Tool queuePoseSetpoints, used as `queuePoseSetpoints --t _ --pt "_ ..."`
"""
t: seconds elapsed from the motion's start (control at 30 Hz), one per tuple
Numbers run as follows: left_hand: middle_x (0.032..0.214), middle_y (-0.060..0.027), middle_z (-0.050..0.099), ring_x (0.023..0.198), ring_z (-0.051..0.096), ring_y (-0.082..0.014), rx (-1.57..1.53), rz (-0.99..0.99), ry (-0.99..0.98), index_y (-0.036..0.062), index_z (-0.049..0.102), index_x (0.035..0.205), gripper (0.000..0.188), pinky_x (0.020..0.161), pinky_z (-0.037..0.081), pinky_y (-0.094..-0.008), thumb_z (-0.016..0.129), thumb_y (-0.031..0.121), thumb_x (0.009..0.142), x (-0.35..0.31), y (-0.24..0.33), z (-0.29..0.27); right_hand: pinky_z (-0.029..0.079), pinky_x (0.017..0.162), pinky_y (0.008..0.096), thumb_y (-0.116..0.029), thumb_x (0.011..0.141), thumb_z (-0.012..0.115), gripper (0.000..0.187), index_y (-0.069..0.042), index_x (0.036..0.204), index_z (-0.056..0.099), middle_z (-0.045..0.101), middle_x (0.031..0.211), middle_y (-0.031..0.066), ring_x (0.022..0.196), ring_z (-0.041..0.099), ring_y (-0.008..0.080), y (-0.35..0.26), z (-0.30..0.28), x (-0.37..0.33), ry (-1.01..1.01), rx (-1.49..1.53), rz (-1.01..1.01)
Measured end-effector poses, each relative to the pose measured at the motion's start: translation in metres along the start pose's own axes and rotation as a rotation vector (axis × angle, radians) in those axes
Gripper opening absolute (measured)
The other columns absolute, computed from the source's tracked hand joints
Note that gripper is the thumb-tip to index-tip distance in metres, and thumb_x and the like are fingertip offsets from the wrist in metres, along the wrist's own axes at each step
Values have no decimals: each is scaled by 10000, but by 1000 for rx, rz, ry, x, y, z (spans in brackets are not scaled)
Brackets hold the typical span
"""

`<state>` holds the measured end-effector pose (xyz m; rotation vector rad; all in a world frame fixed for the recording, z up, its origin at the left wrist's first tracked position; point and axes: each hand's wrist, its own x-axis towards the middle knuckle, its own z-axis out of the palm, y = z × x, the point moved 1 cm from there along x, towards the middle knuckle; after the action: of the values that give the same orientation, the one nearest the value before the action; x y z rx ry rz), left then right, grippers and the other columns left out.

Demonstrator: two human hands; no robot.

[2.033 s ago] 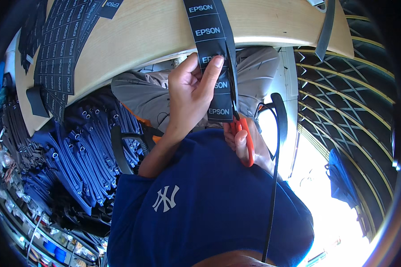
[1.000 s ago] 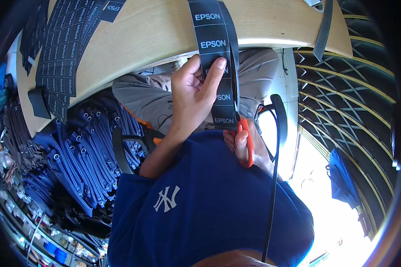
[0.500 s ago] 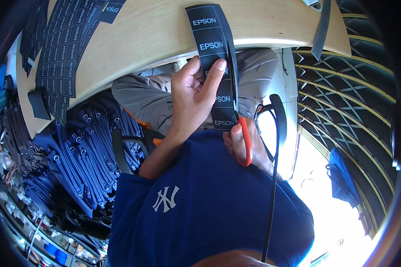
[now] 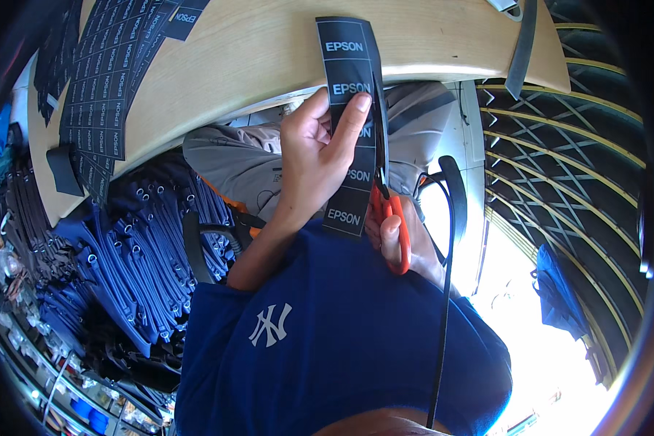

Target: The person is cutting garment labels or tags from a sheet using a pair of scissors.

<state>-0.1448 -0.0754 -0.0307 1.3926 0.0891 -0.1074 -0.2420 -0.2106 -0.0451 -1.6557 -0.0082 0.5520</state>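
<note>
My left hand point(image 4: 318, 149) pinches a long strip of black printed labels point(image 4: 345, 69), thumb on its face and the fingers behind it. The strip stands lengthwise in front of my chest, its far end over the table edge and its near end hanging by my shirt. In my right hand point(image 4: 403, 225) is a pair of scissors point(image 4: 405, 254) with orange-red handles, gripped by the loops. Their dark blades point away from me along the strip's right edge, close against it. Whether the blades are fully closed is hard to see.
Across the top runs a light wooden table point(image 4: 247, 51). Black label sheets point(image 4: 98, 94) lie at its left, with a small black piece point(image 4: 64, 171). A dark strip point(image 4: 521, 62) hangs over its right end. Blue straps with metal rings point(image 4: 134, 254) hang lower left. A black cable point(image 4: 443, 327) crosses my right side.
The strip has shifted toward me through my left hand, its near end swinging left, away from the scissors. The scissor handles have spread apart slightly and my right hand has moved a little nearer me.
</note>
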Motion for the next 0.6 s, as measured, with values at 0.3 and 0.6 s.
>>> queuePoseSetpoints --t 0.3,0.6 --pt "649 63 495 540 359 15 74 -32 -26 -6 594 874 116 452 270 -170 589 107 903 -4 -1 -1 386 535 364 -756 815 260 799 12 745 468 474 644 103 554 484 223 -8 2 2 42 -9 -13" --pt "683 54 535 570 402 17 21 -63 -19 -5 603 908 112 472 293 -160 594 107 901 -5 -1 -1 389 476 355 -693 855 298 750 14 699 491 449 505 71 460 485 218 -6 -2 -1 10 -17 89"
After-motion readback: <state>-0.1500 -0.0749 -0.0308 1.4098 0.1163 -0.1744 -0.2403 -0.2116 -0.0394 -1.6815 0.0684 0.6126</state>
